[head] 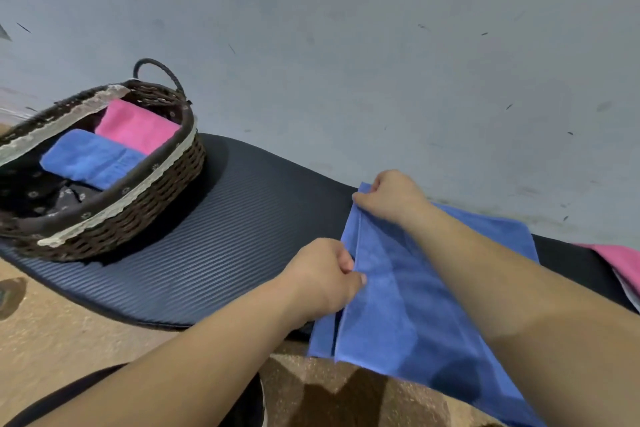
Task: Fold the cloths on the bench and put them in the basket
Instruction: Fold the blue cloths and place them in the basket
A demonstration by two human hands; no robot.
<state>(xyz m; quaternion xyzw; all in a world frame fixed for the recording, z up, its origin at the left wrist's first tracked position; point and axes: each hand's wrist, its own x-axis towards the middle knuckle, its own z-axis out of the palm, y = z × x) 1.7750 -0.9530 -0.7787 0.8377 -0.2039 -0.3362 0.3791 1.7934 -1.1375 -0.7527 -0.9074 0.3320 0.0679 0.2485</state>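
Two folded terry cloths, one blue (91, 158) and one pink (136, 126), already lie side by side inside the dark woven wicker basket (138, 204) with its lace-trimmed liner, so part of the job looks done. The basket sits on the black ribbed foam bench pad (221, 239). Well to the right of the basket, a large blue terry cloth (412, 305) lies on the pad, its near end hanging over the front edge; it seems to be mid-fold, with one layer lying over another along its left side. Beyond it, far from the basket, the corner of another pink cloth (620, 263) waits unfolded, as far as I can judge.

The left hand (323, 279) is closed in a pinch on the doubled left edge of the large blue cloth. The right hand (389, 196) is curled tight on that edge's far corner, farther from the viewer.
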